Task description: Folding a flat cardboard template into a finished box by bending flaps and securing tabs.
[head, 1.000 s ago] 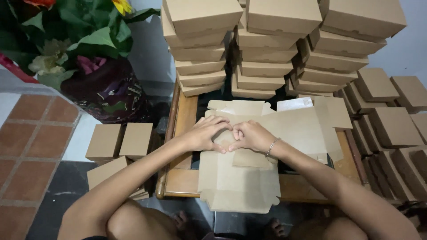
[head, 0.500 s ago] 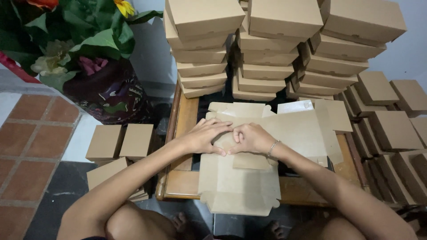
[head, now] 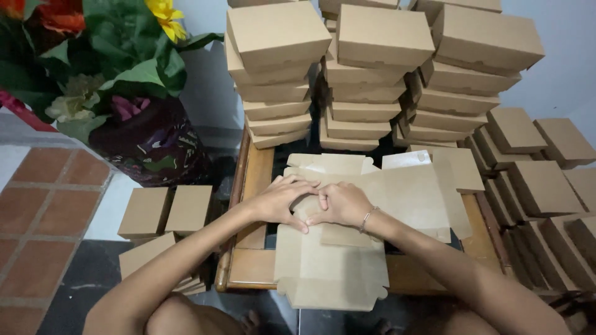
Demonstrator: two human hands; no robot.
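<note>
A flat, unfolded brown cardboard box blank lies on a small wooden table in front of me. My left hand and my right hand rest side by side on its upper part, fingers pressing down on a folded flap, fingertips touching. A thin bracelet circles my right wrist. More flat blanks lie under and behind the one I press.
Three tall stacks of folded brown boxes stand behind the table. More boxes fill the right side, and two sit at the left. A dark vase with flowers stands at the upper left on the tiled floor.
Both hands have stayed on the flap, with the fingers shifting slightly closer together. The blank has not moved.
</note>
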